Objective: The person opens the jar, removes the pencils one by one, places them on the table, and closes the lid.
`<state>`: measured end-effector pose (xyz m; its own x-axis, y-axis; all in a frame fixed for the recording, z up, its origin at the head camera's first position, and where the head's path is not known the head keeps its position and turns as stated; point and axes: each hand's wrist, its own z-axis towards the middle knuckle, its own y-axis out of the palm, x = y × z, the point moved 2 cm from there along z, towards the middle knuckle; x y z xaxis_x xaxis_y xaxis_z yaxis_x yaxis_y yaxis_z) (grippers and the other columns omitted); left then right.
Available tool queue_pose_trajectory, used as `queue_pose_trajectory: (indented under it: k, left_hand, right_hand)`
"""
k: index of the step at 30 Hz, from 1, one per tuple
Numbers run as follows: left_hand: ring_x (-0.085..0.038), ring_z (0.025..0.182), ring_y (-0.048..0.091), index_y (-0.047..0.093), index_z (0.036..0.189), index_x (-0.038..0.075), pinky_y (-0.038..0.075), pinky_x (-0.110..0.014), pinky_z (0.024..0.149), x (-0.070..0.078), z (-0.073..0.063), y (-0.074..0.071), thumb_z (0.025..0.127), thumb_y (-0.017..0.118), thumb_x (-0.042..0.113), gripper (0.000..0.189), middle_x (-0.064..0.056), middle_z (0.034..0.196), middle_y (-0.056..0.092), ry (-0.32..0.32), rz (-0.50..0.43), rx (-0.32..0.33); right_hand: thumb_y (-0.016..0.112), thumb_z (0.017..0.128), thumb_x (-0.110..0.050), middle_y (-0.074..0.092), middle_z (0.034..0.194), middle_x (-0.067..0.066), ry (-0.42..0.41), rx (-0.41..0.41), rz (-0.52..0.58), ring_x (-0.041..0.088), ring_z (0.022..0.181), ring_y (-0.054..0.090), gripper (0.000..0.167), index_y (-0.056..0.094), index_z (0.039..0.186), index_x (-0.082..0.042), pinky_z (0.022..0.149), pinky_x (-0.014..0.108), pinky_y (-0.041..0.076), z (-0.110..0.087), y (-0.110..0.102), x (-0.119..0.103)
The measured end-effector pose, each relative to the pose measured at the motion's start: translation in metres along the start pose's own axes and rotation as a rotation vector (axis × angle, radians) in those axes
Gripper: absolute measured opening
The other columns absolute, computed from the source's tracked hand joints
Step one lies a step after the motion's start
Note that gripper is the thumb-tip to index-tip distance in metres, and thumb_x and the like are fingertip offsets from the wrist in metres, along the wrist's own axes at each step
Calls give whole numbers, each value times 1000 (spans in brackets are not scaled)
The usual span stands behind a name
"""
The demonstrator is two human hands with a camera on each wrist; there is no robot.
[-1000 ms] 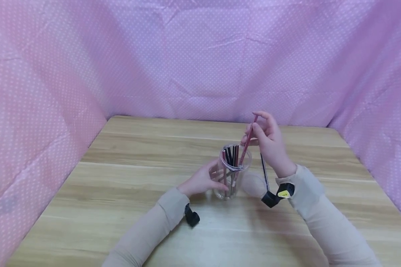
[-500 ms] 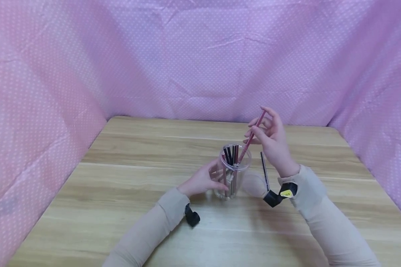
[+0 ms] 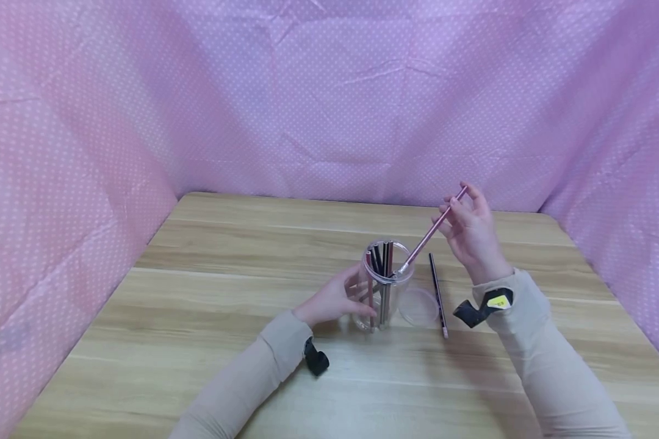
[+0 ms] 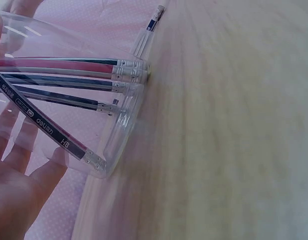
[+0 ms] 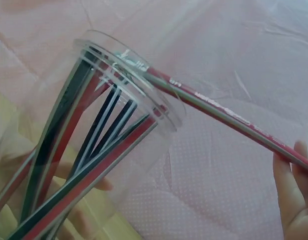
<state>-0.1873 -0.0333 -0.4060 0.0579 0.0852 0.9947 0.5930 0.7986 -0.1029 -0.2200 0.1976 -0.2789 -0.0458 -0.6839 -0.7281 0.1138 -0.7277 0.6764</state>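
Observation:
A clear plastic jar (image 3: 398, 292) stands upright on the table with several black and red pencils (image 3: 383, 259) inside. My left hand (image 3: 337, 297) grips the jar from its left side, thumb across the front. In the left wrist view, the pencils' eraser ends (image 4: 126, 70) rest at the jar's bottom; one black pencil (image 4: 41, 117) reads HB. My right hand (image 3: 469, 228) pinches a red pencil (image 3: 436, 225) near its upper end, right of the jar. That pencil slants down to the left, its eraser end at the jar's rim (image 5: 139, 65).
A round clear lid (image 3: 419, 306) lies on the table just right of the jar. Beside it lies a dark pencil (image 3: 438, 296), eraser end toward me. Pink dotted cloth (image 3: 329, 110) hangs behind the wooden table (image 3: 225, 244).
My right hand has moved right, drawing the red pencil from inside the jar up to its rim at a flatter slant. My left hand and the jar stay in place.

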Motion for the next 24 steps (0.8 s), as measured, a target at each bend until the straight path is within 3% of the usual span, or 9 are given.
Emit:
queue_pose_trajectory:
  k: [4,9,24]
  left_hand:
    - [-29,137,36,32,147,26,33,-41,112,1,-1,0,68,80,1,95,0,151,36,-4,-8,1]
    - [-30,137,36,31,147,27,33,-42,112,-1,-1,1,68,80,3,96,-1,151,36,9,-1,-6]
    - [-26,138,35,28,148,27,33,-38,113,2,-1,1,68,80,2,99,2,152,35,6,14,-13]
  right_hand:
    - [52,92,3,57,88,4,92,69,34,13,73,61,39,37,124,-15,70,26,59,-1,-8,1]
    - [52,93,1,58,89,3,156,77,-10,12,73,59,37,38,123,-16,70,23,58,-4,-19,3]
    - [48,95,1,61,95,0,354,-176,-357,10,79,62,34,47,119,-24,70,26,57,-18,-63,13]
